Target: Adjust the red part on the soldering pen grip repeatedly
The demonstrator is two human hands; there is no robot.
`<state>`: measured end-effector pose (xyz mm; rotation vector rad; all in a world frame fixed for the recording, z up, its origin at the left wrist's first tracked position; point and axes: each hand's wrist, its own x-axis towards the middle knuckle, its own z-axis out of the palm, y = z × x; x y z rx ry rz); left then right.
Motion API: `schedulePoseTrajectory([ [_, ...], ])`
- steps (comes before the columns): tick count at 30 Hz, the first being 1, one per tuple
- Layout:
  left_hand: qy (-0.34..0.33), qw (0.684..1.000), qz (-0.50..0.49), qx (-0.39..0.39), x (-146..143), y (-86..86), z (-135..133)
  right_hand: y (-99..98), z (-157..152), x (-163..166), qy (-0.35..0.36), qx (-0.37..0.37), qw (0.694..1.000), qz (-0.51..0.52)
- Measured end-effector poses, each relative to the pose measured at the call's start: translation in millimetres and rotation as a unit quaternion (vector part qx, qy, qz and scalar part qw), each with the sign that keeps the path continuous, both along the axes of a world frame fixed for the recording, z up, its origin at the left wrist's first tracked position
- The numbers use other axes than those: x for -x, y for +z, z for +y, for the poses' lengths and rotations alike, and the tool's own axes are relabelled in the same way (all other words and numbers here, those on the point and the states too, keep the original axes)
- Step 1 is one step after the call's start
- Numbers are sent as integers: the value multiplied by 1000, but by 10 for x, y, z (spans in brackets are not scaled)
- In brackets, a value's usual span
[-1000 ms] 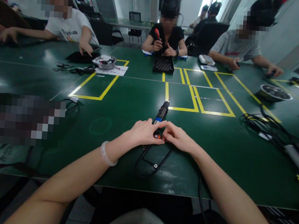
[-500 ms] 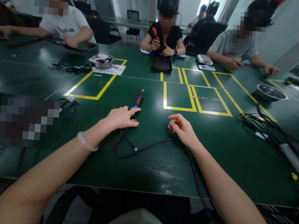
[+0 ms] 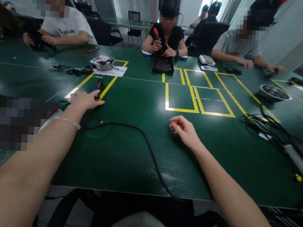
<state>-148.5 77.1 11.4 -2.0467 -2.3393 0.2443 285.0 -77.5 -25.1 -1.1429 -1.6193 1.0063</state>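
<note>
My left hand (image 3: 85, 100) lies over the rear end of a black electric screwdriver (image 3: 98, 86) with a blue band, far out to the left on the green table (image 3: 137, 154). Its fingers are curled around the tool's body. A black cable (image 3: 139, 133) trails from the screwdriver across the table and off the near edge. My right hand (image 3: 184, 130) hovers just above the table near the middle, fingers loosely apart and holding nothing. A pale bangle (image 3: 67, 121) sits on my left wrist.
Yellow tape rectangles (image 3: 200, 96) mark the tabletop. Three people sit along the far side; one holds a red-handled tool above a black tray (image 3: 163, 64). A metal bowl (image 3: 103, 62) on paper, a round fan (image 3: 273, 93) and a tangle of cables (image 3: 268, 128) lie around.
My left hand slid the screwdriver from the table's middle far to the left, stretching the cable out. My right hand let go of the tool and stayed near the middle.
</note>
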Motion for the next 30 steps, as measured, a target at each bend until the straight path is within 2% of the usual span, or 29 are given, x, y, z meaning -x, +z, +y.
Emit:
schedulePoseTrajectory([
  [4,37,999,-7,26,44,4,56,-1,-2,4,-8,7,1000,-11],
  [9,25,999,-17,36,62,-19,34,0,-8,9,-8,16,999,-26],
  [18,-11,1000,3,-24,-75,-60,-211,-1,-17,37,-1,21,1000,-19],
  [22,-27,999,4,-39,-295,-129,-379,-21,-12,37,-6,-8,1000,-9],
  [25,-38,998,5,-41,-579,-161,-561,-15,-23,48,-18,-41,999,-19],
  [30,-129,991,24,-42,-1212,-117,-1016,85,-95,96,-24,-120,987,-102],
])
